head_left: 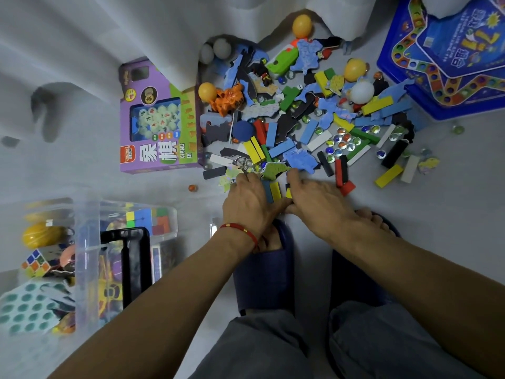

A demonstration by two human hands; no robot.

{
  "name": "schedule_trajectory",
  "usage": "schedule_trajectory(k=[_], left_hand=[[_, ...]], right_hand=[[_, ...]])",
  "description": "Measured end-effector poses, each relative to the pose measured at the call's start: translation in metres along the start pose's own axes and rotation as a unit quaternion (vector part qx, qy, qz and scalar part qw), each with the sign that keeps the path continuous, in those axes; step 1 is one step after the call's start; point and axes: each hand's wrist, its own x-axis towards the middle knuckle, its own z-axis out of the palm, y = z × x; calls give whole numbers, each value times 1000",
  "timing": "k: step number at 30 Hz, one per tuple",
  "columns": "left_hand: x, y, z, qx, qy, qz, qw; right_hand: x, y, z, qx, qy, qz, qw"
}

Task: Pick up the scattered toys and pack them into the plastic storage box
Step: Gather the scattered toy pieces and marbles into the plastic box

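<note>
Both hands, left hand (250,199) and right hand (314,199), cup together around small blocks (274,190) beside the purple box (161,119), probably to scoop many at once.

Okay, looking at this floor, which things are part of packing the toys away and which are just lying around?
Part of the job: left hand and right hand on the coloured blocks; marbles; foam puzzle pieces; yellow balls; plastic storage box.

Just there: white curtain; dark slippers.

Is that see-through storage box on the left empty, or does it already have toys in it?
Partly filled. Through the clear plastic storage box you can see a puzzle cube, a yellow egg and other toys.
</note>
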Motion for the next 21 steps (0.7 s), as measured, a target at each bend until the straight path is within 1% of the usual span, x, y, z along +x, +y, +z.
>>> schedule_trajectory(k=[3, 4, 5, 6, 7, 8, 9, 10, 11, 12, 13, 14, 16, 17, 18, 19, 20, 21], left_hand=[[2, 5, -5, 8, -25, -1, 1000], [2, 7, -5, 8, -29, -4, 1000], [3, 8, -4, 10, -30, -7, 999], [3, 10, -3, 11, -29, -12, 999], [3, 12, -2, 9, -26, -16, 999], [2, 14, -2, 4, -23, -19, 1000], [2, 17, -1, -2, -24, -23, 999], [2, 19, -1, -5, -27, -25, 999], [2, 19, -1, -5, -31, -27, 999], [2, 20, -1, -6, -35, -29, 999], [1, 20, -2, -12, -36, -32, 999], [0, 21, -5, -24, -31, -34, 999], [-6, 24, -15, -69, -33, -48, 996], [-9, 25, -22, -113, -40, -70, 990], [-14, 25, -29, -182, -56, -102, 976], [-20, 24, -37, -287, -88, -145, 943], [-27, 24, -46, -421, -135, -190, 876], [-35, 22, -54, -543, -187, -229, 786]], right_hand=[[-11, 8, -13, 112, -2, 88, 990], [-15, 10, -17, 174, -2, 125, 977], [-20, 12, -21, 261, -2, 167, 951], [-25, 13, -27, 375, -7, 209, 903], [-29, 15, -33, 498, -27, 239, 833], [-33, 16, -40, 604, -56, 249, 755], [-38, 17, -46, 682, -84, 244, 685], [-41, 20, -50, 737, -107, 232, 626], [-44, 22, -52, 776, -125, 218, 578], [-46, 24, -53, 804, -139, 204, 541], [-47, 25, -53, 822, -144, 190, 518], [-49, 26, -52, 831, -144, 180, 506], [-52, 26, -53, 836, -139, 171, 503], [-53, 25, -55, 836, -136, 172, 503], [-53, 24, -57, 837, -134, 175, 501], [-55, 22, -60, 836, -132, 179, 502], [-56, 21, -63, 834, -132, 180, 505], [-59, 19, -68, 829, -131, 180, 513]])
